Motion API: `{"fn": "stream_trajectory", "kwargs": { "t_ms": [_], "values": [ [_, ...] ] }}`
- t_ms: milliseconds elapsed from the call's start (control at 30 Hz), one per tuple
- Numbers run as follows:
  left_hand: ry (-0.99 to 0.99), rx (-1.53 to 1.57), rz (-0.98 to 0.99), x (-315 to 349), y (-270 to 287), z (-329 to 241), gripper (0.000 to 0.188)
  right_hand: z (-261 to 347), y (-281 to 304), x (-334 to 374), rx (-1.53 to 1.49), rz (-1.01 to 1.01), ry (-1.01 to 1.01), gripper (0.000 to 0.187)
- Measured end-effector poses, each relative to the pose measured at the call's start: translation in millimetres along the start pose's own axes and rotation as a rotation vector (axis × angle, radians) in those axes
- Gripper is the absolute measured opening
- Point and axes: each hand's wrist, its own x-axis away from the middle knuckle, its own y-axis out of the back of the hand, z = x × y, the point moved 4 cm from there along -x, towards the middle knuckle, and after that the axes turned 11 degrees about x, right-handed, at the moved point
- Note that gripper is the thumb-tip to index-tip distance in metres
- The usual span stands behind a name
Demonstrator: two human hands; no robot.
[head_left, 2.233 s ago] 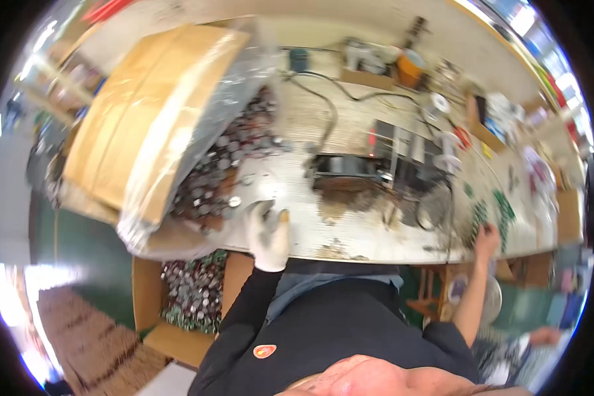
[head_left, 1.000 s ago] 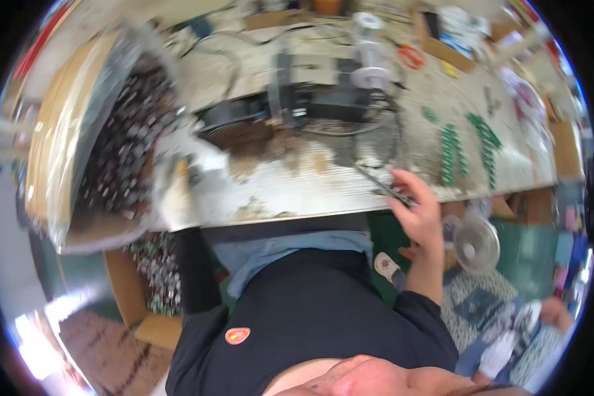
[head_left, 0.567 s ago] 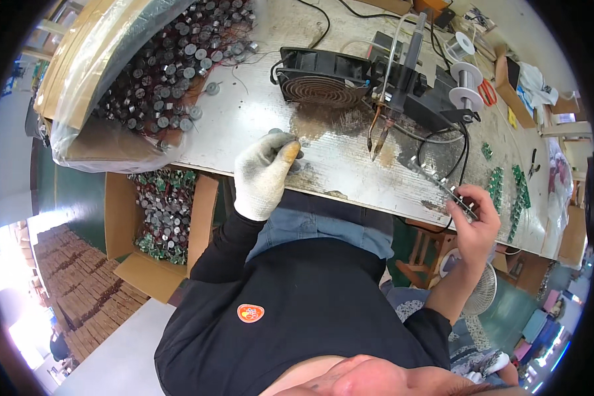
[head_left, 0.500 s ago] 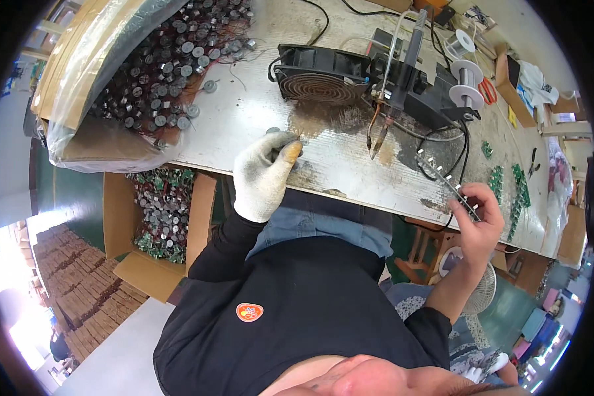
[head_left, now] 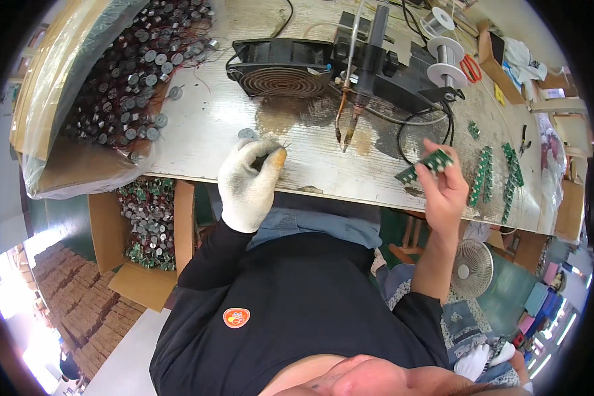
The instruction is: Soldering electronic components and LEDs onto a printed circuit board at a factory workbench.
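My left hand (head_left: 249,181), in a white glove with yellowed fingertips, pinches thin wires (head_left: 286,144) whose ends stick out past the thumb. A small round grey metal part (head_left: 245,133) shows just behind its knuckles; the glove hides whether the wires join it. My bare right hand (head_left: 446,191) holds a green circuit board strip (head_left: 435,160) with small white parts between thumb and fingers, tilted above the table. Between the hands, farther back, a soldering iron (head_left: 352,125) on a stand points its tip down, a thin feed tube beside it.
A black fan (head_left: 284,69) stands left of the iron, solder spools (head_left: 446,49) to its right. Several green board strips (head_left: 482,175) and pliers (head_left: 525,140) lie at right. A plastic-lined box (head_left: 63,99) spills round wired parts at left; a carton (head_left: 185,228) with more stands below the table edge.
My right hand has turned the board from edge-on to showing its green face and raised it slightly. My left hand keeps its pinch. The whole view has shifted.
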Motion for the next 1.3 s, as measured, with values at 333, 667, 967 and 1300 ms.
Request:
{"fn": "stream_trajectory", "kwargs": {
  "t_ms": [333,667,967,1300],
  "values": [
    [0.152,-0.028,0.207,-1,-18,1,0.009,2,-82,35,-0.485,0.286,-0.474,0.023],
    [0.587,0.284,0.320,-2,-47,10,0.016,11,-101,37,-0.535,0.346,-0.450,0.026],
    [0.739,0.440,0.290,-6,-55,16,0.018,8,-104,38,-0.539,0.346,-0.396,0.025],
    [0.727,0.446,0.296,-12,-58,6,0.015,7,-103,37,-0.545,0.323,-0.392,0.022]
  ]
}}
